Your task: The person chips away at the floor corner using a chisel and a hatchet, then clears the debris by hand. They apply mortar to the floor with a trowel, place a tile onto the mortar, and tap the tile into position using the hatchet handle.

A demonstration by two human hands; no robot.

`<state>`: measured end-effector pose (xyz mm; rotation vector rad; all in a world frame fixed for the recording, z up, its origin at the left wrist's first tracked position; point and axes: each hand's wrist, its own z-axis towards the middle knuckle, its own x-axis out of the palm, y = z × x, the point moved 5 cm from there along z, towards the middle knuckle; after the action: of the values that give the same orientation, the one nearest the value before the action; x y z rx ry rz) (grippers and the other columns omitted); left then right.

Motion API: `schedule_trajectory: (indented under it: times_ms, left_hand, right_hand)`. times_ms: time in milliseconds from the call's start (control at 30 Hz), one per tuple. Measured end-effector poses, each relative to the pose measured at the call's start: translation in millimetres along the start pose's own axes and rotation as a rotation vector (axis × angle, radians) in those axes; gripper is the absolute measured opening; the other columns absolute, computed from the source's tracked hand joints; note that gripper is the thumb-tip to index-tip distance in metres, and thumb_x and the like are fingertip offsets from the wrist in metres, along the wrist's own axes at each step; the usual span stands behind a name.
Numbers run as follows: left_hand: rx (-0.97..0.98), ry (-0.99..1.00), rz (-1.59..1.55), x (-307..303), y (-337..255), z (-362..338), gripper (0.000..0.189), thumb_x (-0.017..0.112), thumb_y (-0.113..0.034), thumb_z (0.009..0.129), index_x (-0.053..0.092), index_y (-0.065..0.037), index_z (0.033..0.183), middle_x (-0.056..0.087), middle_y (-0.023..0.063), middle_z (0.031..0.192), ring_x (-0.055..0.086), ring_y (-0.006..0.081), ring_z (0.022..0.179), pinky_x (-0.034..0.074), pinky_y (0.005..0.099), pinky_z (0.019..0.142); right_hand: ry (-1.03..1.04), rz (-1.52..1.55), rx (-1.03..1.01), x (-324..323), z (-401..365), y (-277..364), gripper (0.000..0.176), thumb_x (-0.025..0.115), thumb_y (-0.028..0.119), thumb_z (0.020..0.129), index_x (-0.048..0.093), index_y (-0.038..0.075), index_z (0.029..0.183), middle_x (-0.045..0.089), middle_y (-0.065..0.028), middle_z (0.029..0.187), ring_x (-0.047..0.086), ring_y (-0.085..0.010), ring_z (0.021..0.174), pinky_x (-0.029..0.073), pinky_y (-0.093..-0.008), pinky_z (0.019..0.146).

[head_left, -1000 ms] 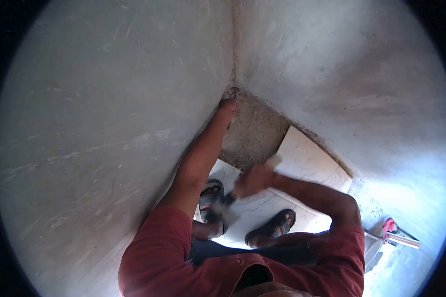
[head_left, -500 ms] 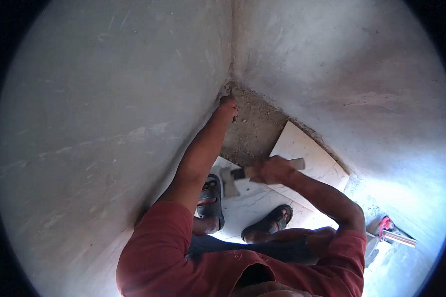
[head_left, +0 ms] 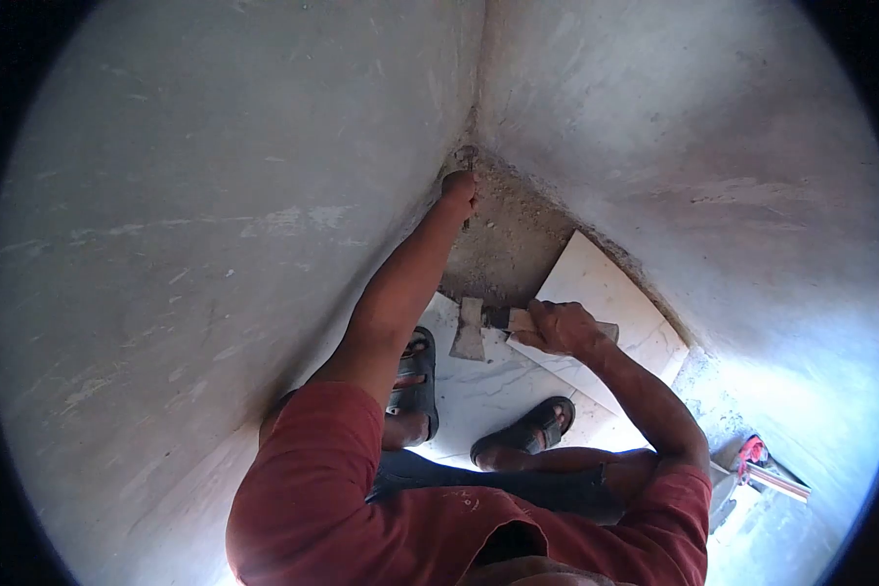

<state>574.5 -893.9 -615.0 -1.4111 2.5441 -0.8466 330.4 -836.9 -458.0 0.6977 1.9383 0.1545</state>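
Where two plaster walls [head_left: 215, 195] meet at far corner, rough bare floor [head_left: 513, 230] shows. Pale veined tiles [head_left: 606, 283] cover nearer floor, one lying along right wall. Dark sandals [head_left: 417, 386] on near tiles. Hammer [head_left: 469, 332] at centre, head toward left, right hand [head_left: 560, 327] clamped around wooden handle. Left hand [head_left: 461, 188] clenched around chisel-like rod [head_left: 467, 223], close to far corner; rod's far tip unclear.

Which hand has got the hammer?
The right hand, the one over the pale tiles: it grips the hammer. The left hand, stretched out near the wall corner, seems to hold a thin rod instead.
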Motion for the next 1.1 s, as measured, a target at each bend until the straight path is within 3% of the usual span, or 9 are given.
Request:
schedule_trajectory:
  times_ms: [333,467,667,767,833,933,1000,1067,1100]
  left_hand:
    - [0.042,0.151,0.068,-14,-2,4,0.012,0.044,-0.019,0.083,0.054,-0.013,0.083,0.041,-0.0019,0.058,0.035,0.0103,0.044,0.028,0.0281,0.039]
    - [-0.008,0.124,0.070,-15,1,12,0.013,0.043,-0.017,0.084,0.054,-0.012,0.087,0.038,-0.0022,0.057,0.034,0.0103,0.045,0.028,0.0284,0.041]
    - [-0.083,0.113,0.075,-10,-4,2,0.014,0.043,-0.017,0.085,0.053,-0.010,0.092,0.038,-0.0027,0.057,0.033,0.0096,0.046,0.028,0.0271,0.041]
    - [-0.043,0.175,0.113,-10,-6,4,0.014,0.042,-0.018,0.086,0.053,-0.011,0.090,0.038,-0.0024,0.057,0.033,0.0096,0.046,0.028,0.0270,0.041]
    - [-0.057,0.185,0.092,-10,2,21,0.013,0.043,-0.018,0.084,0.053,-0.010,0.080,0.037,-0.0019,0.053,0.031,0.0103,0.044,0.026,0.0274,0.040]
    - [-0.034,0.140,0.044,-11,-7,17,0.016,0.044,-0.017,0.082,0.053,-0.009,0.072,0.036,-0.0012,0.050,0.029,0.0107,0.040,0.023,0.0277,0.039]
    - [-0.022,0.106,0.011,-9,1,15,0.015,0.044,-0.016,0.082,0.053,-0.009,0.073,0.037,-0.0009,0.050,0.029,0.0106,0.040,0.023,0.0276,0.039]
    - [-0.081,0.133,-0.038,-3,4,19,0.016,0.042,-0.016,0.083,0.055,-0.009,0.078,0.038,-0.0003,0.051,0.030,0.0104,0.040,0.024,0.0277,0.039]
    - [-0.073,0.136,-0.038,0,0,19,0.016,0.042,-0.016,0.083,0.055,-0.009,0.078,0.038,-0.0003,0.051,0.030,0.0104,0.040,0.024,0.0277,0.039]
  right_hand:
    - [0.160,-0.169,-0.075,-1,33,13,0.053,0.046,0.051,0.078,0.048,0.001,0.094,0.059,-0.0173,0.070,0.060,-0.0331,0.066,0.049,-0.0424,0.057]
    - [0.035,-0.143,-0.109,1,55,20,0.054,0.046,0.051,0.078,0.048,0.000,0.095,0.059,-0.0169,0.067,0.060,-0.0333,0.064,0.049,-0.0435,0.057]
    - [0.275,-0.055,-0.604,10,32,88,0.042,0.047,0.045,0.078,0.053,0.007,0.094,0.061,-0.0127,0.080,0.060,-0.0319,0.071,0.047,-0.0437,0.064]
    - [0.306,-0.169,-0.527,35,64,30,0.044,0.045,0.047,0.078,0.053,0.006,0.092,0.061,-0.0134,0.078,0.060,-0.0311,0.070,0.048,-0.0434,0.062]
    - [0.111,-0.189,-0.038,-10,94,-32,0.036,0.047,0.048,0.076,0.054,0.015,0.090,0.060,-0.0100,0.083,0.059,-0.0298,0.074,0.049,-0.0405,0.059]
    - [-0.061,-0.224,0.096,-29,79,-18,0.034,0.045,0.048,0.078,0.054,0.019,0.094,0.060,-0.0094,0.080,0.060,-0.0298,0.072,0.049,-0.0411,0.059]
    - [0.139,-0.165,-0.001,-6,63,10,0.041,0.044,0.047,0.079,0.053,0.011,0.096,0.061,-0.0132,0.077,0.060,-0.0307,0.073,0.049,-0.0429,0.060]
    - [0.415,-0.100,-0.305,13,42,49,0.037,0.046,0.044,0.079,0.055,0.011,0.091,0.061,-0.0118,0.084,0.060,-0.0303,0.072,0.049,-0.0410,0.063]
    - [0.350,-0.175,-0.484,14,38,55,0.037,0.046,0.045,0.078,0.055,0.011,0.091,0.061,-0.0120,0.083,0.060,-0.0299,0.071,0.049,-0.0406,0.063]
